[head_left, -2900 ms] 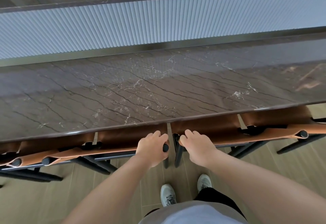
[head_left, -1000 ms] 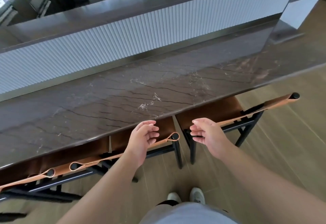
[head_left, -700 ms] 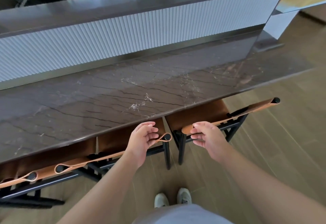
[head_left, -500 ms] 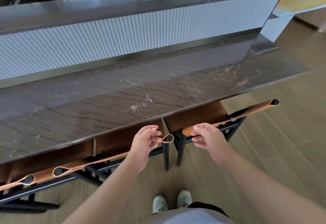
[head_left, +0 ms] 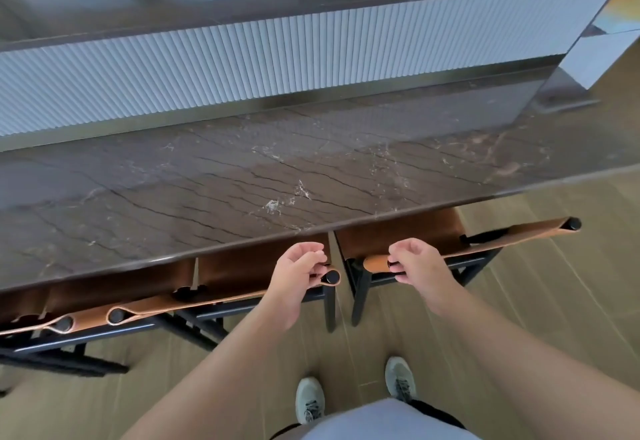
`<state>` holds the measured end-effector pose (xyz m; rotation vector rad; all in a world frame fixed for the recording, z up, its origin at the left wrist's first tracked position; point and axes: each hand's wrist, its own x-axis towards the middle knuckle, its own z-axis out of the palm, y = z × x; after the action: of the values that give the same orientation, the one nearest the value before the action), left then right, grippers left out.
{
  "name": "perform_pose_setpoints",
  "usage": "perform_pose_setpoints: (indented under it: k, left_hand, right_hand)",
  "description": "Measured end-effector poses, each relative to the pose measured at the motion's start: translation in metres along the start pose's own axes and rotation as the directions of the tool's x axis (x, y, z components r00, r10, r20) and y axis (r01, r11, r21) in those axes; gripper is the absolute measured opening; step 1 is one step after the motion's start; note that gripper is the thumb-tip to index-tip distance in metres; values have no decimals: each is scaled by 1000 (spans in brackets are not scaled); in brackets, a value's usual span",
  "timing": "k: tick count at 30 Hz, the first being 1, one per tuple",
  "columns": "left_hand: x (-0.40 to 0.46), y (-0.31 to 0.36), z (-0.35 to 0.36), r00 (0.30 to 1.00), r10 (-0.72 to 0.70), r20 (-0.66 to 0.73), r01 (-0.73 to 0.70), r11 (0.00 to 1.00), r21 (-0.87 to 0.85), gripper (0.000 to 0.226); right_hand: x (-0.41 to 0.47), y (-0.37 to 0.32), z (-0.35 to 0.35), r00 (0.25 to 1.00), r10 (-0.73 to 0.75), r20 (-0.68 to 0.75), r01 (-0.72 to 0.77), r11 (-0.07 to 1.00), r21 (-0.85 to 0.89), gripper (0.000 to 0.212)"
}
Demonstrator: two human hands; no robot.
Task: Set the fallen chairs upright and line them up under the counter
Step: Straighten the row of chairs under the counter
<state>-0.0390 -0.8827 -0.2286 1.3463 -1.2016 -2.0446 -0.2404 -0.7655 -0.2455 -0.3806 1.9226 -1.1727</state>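
My left hand (head_left: 297,275) is curled loosely around the backrest end of the middle chair (head_left: 242,296). My right hand (head_left: 414,266) pinches the leather backrest end of the right chair (head_left: 467,242). Both chairs stand upright, seats tucked beneath the desk (head_left: 242,190) edge.

Left hand (head_left: 294,277) and right hand (head_left: 414,263) grip adjacent chair backrests (head_left: 221,299) under the counter (head_left: 242,180).

ribbed white panel (head_left: 277,55) behind | wood-plank floor (head_left: 554,301) | grey sneakers (head_left: 310,401) side by side on floor
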Motion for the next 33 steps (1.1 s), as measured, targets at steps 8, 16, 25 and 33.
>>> perform_pose_setpoints:
  k: [8, 16, 25, 33]
  left_hand:
    - [14, -29, 41, 988, 136, -71, -71, 817, 572, 19]
    - [28, -55, 45, 945, 321, 61, -99, 104, 990, 32]
    - [36, -55, 43, 953, 282, 111, -75, -135, 988, 23]
    - [37, -49, 36, 953, 249, 171, -123, -197, 973, 22]
  right_hand:
    - [31, 16, -28, 849, -403, 341, 512, 474, -716, 22]
    - [52, 32, -33, 715, -386, 583, 641, 27, -767, 42]
    - [58, 31, -27, 626, -407, 665, 642, -215, -736, 40]
    - [61, 20, -27, 635, -314, 705, 688, -185, -702, 28]
